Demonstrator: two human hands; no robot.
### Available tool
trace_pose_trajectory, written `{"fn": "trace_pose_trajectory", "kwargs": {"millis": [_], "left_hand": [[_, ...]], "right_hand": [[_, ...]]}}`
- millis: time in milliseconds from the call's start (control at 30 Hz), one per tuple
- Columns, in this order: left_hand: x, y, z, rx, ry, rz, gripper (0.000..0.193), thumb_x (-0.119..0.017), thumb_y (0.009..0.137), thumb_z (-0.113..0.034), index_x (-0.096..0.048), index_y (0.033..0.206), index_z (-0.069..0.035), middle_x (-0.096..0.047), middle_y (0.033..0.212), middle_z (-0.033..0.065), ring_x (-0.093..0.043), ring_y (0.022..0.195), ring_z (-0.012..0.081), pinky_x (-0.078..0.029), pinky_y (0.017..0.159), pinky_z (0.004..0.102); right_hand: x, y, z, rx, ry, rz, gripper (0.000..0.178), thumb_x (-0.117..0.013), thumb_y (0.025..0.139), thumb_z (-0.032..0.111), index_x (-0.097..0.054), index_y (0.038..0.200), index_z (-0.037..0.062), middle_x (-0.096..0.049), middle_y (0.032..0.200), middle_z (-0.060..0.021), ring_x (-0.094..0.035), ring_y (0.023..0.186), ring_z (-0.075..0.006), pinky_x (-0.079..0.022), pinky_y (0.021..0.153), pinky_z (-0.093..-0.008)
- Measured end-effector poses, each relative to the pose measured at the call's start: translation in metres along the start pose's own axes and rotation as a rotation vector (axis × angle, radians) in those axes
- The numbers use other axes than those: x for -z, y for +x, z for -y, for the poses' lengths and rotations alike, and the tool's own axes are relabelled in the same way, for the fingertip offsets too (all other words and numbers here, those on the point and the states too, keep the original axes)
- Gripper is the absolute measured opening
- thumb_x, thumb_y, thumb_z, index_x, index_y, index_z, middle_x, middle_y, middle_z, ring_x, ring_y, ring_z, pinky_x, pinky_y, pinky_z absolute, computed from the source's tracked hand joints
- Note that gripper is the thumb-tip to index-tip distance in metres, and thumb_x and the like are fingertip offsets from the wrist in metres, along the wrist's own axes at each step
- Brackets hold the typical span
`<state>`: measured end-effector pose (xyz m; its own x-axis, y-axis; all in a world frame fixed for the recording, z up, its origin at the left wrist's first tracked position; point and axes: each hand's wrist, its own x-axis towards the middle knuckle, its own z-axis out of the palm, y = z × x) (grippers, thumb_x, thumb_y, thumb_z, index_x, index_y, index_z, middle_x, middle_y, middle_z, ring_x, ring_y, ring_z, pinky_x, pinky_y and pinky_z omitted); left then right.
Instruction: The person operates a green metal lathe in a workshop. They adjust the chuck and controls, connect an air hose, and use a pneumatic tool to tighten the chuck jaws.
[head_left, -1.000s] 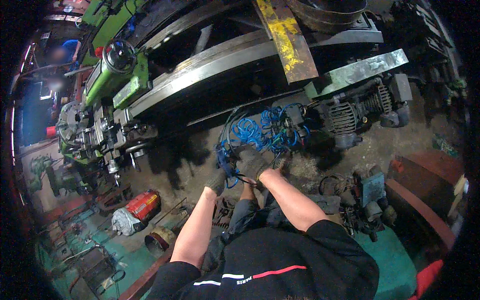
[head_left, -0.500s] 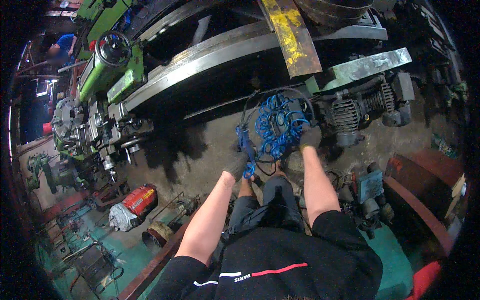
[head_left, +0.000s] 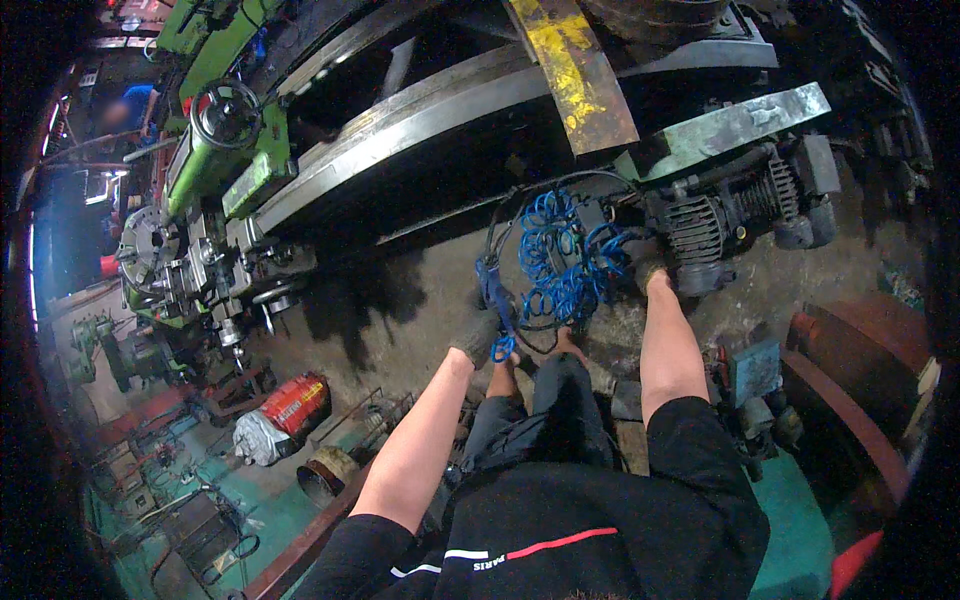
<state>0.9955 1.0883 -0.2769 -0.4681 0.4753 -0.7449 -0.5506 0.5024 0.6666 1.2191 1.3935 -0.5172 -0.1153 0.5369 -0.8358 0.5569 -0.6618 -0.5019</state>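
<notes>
We can't tell grips, too dim: L hand (head_left: 482,338) & R hand (head_left: 643,258) flank blue coiled hose (head_left: 543,245), finned machine (head_left: 697,232) just beside R.

black short-sleeved shirt (head_left: 600,495) | white-and-red chest stripe (head_left: 561,540) | dark shorts (head_left: 573,400) | gloves (head_left: 483,338), apparently dark grey, dimly lit

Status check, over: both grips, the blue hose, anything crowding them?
Blue hose bunched in loops. Left grip lower-left of it, right grip at its right edge; closure unclear. Finned machine close beside right grip.
</notes>
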Motion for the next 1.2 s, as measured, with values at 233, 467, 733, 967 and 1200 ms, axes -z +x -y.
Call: {"fn": "trace_pose_trajectory", "kwargs": {"millis": [233,467,733,967,1200], "left_hand": [[-0.006,-0.005,-0.002,-0.047,0.046,0.002,0.017,-0.076,0.107,-0.010,-0.075,0.123,-0.006,-0.078,0.109,0.0053,-0.074,0.095,0.0192,-0.061,0.084,0.0368],[-0.012,-0.012,-0.013,-0.044,-0.005,0.016,0.019,-0.078,0.104,-0.009,-0.078,0.122,-0.005,-0.081,0.111,0.0054,-0.074,0.098,0.0185,-0.060,0.089,0.0352],[-0.027,-0.021,-0.026,-0.071,0.256,0.021,0.036,-0.074,0.103,-0.001,-0.074,0.139,-0.001,-0.080,0.119,0.0073,-0.073,0.099,0.0168,-0.060,0.086,0.0347],[-0.013,-0.005,-0.010,-0.046,0.375,0.050,0.045,-0.075,0.100,-0.004,-0.070,0.145,-0.003,-0.080,0.129,0.0084,-0.072,0.110,0.0220,-0.059,0.097,0.0391],[0.007,0.012,0.037,-0.144,0.136,0.054,0.042,-0.074,0.106,-0.009,-0.068,0.147,-0.008,-0.076,0.130,0.0052,-0.068,0.113,0.0188,-0.059,0.096,0.0378]], "right_hand": [[-0.030,-0.003,0.024,0.071,0.038,-0.023,0.040,-0.083,0.085,0.020,-0.082,0.120,0.0000,-0.081,0.123,-0.0159,-0.078,0.106,-0.0335,-0.062,0.098,-0.0488],[-0.038,-0.036,-0.006,0.072,0.451,-0.108,0.036,-0.082,0.083,0.014,-0.083,0.116,-0.0006,-0.081,0.120,-0.0147,-0.079,0.104,-0.0323,-0.064,0.097,-0.0490],[-0.013,-0.136,0.010,0.100,1.030,0.073,0.033,-0.082,0.082,0.003,-0.081,0.114,-0.0045,-0.080,0.113,-0.0134,-0.078,0.096,-0.0307,-0.066,0.091,-0.0459],[-0.052,-0.176,0.064,0.640,0.881,-0.140,0.053,-0.078,0.092,-0.001,-0.070,0.144,0.0052,-0.076,0.125,-0.0097,-0.073,0.109,-0.0289,-0.062,0.099,-0.0450],[-0.106,-0.255,0.060,1.089,-0.139,-0.044,0.040,-0.068,0.087,0.002,-0.071,0.127,0.0009,-0.070,0.133,-0.0200,-0.066,0.125,-0.0403,-0.054,0.107,-0.0515]]}}
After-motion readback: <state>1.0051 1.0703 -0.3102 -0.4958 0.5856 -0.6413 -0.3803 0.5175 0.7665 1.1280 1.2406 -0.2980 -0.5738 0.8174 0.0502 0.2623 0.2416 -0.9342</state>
